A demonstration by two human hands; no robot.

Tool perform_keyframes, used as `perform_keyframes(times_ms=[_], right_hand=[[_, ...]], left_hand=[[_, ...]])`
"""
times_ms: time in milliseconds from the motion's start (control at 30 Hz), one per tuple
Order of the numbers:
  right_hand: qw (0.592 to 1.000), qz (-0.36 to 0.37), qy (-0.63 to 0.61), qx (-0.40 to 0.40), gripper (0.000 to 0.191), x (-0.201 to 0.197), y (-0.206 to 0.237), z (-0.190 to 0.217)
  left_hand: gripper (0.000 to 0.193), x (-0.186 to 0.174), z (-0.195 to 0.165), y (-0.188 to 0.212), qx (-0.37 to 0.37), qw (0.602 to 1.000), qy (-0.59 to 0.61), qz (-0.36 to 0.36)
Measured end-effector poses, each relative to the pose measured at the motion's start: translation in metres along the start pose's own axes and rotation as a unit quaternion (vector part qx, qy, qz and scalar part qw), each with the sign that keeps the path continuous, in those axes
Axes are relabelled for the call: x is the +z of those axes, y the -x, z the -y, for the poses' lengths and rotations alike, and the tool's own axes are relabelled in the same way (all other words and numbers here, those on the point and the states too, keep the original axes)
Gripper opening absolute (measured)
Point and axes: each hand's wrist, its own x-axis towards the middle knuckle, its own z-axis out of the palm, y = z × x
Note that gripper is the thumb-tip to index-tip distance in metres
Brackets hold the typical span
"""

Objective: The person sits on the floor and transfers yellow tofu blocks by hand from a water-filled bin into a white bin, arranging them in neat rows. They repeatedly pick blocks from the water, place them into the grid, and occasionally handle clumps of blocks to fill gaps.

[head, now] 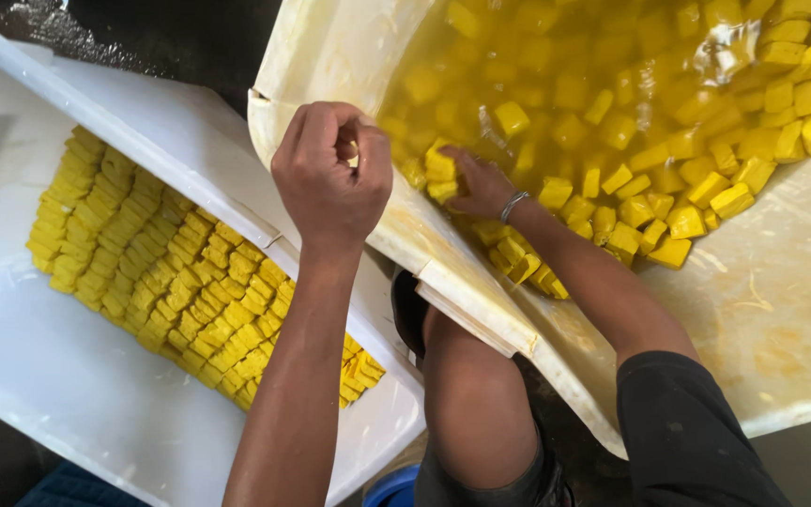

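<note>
Dark wet floor (180,38) shows between two white containers. On the right, a tilted cream tub (330,56) holds cloudy yellow liquid (556,66) full of loose yellow cubes (706,188). The right hand (482,185), a metal bracelet (513,205) at its wrist, reaches into the tub with fingers curled around a few cubes at the tub's low edge. The left hand (330,174) hovers above the tub's rim, fingers bunched together; whether it pinches anything cannot be told. On the left, a white tray (58,376) holds cubes packed in neat rows (171,272).
</note>
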Motion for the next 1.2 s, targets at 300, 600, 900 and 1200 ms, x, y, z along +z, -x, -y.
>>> perform_keyframes(times_ms=[300,600,900,1200], right_hand=[[0.826,-0.141,-0.531,-0.127,0.11,-0.063,0.001,0.036],[0.859,-0.126,-0.237,-0.437,0.1,-0.102,0.019,0.253],[0.821,-0.065,0.074,-0.563,0.064,0.073,0.142,0.403],[0.812,-0.08,0.174,-0.552,0.048,0.183,0.19,0.418]], left_hand=[[0.006,0.01,0.009,0.005,-0.005,1.0,-0.017,-0.022],[0.046,-0.046,-0.01,0.004,-0.254,0.763,0.574,-0.159],[0.054,-0.22,0.016,0.192,-0.24,0.579,0.755,-0.192],[0.042,-0.253,0.036,0.308,-0.181,0.579,0.729,-0.316]])
